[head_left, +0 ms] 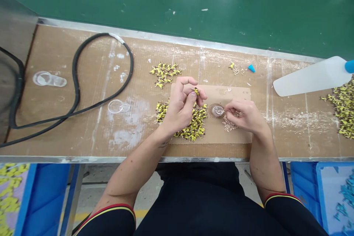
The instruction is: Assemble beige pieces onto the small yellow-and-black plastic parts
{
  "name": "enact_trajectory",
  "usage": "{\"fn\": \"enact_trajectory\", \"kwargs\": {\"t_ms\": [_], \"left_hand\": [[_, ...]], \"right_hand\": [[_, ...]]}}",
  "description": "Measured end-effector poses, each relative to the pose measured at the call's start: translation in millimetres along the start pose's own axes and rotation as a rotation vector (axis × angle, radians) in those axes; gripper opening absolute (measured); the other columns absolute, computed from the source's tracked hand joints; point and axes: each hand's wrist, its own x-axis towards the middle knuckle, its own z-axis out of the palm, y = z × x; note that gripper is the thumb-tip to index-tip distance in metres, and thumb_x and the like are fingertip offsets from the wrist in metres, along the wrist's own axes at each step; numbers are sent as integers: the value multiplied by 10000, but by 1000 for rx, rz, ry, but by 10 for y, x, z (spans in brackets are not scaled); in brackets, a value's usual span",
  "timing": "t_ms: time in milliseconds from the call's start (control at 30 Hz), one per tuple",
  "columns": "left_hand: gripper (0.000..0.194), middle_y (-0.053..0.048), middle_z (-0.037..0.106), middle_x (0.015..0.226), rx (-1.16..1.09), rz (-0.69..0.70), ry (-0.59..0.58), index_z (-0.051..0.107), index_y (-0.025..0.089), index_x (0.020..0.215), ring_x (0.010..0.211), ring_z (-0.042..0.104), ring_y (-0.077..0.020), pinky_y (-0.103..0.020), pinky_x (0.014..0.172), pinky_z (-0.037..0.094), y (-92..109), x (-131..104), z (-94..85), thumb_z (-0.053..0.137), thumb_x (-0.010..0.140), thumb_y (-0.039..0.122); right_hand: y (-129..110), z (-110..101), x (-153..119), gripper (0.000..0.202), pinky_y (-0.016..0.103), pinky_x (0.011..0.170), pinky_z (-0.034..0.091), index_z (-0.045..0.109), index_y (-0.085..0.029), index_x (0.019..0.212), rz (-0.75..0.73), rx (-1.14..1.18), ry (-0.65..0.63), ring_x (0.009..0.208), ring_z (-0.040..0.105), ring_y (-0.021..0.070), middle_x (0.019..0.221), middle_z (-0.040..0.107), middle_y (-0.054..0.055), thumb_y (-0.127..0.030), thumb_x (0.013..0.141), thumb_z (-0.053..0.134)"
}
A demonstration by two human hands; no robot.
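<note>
- why does the left hand (181,107) hold that yellow piece (196,92) up?
- it's pinched between thumb and finger by the yellow heap (192,129), likely to keep it in plain sight.
- and the right hand (242,114)?
- closed to a pinch beside the clear pot (217,110) (i can't tell what's in it), with white bits (229,125) just below, presumably for easy reach.

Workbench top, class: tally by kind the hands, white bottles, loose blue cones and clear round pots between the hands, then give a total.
Hands (left hand, right hand): 2
Clear round pot: 1
White bottle: 1
Loose blue cone: 1
Total: 5
</note>
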Motion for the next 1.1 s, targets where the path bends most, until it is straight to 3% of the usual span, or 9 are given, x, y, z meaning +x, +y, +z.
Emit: {"fn": "enact_trajectory", "kwargs": {"t_ms": [233,400,567,700,867,1100], "left_hand": [[75,-2,669,883,-65,-40,24,544,213,1020,675,613,-80,-227,647,537,40,-1,-3,514,982,155],[64,-11,677,935,-29,-75,42,593,198,1026,674,639,-74,-229,665,571,55,-8,-14,541,990,190],[81,20,657,758,-74,-122,-26,638,193,1033,705,729,-119,-252,697,619,95,-49,20,609,990,255],[146,-42,741,865,-132,-131,-103,718,174,980,805,764,-158,-263,705,626,124,-87,104,718,931,311],[196,-90,805,936,-168,-219,-159,797,174,980,846,762,-183,-304,765,639,126,-127,190,787,876,340],[268,-53,797,836,-327,-402,-175,784,169,1009,694,732,-137,-232,637,600,110,-142,220,848,809,336]], "right_hand": [[-3,-6,3,139,266,604,418,687,-198,801,8,24,0,597,557,120,698,660,-6,-94,808,595],[-7,-8,-2,143,262,593,421,681,-203,798,8,35,28,586,547,116,678,643,-17,-89,795,593],[-84,-11,-9,136,258,527,384,643,-216,777,-47,145,193,538,494,103,626,583,-40,-86,787,604],[-192,29,-6,159,265,504,375,626,-230,782,-81,304,338,539,491,110,611,554,-44,-72,784,614],[-244,131,-8,226,295,540,423,615,-245,823,-155,452,406,583,526,136,673,614,-22,-33,750,587],[-296,189,24,197,313,576,511,596,-250,856,-247,319,460,632,608,158,713,642,-9,-63,797,576]]}}
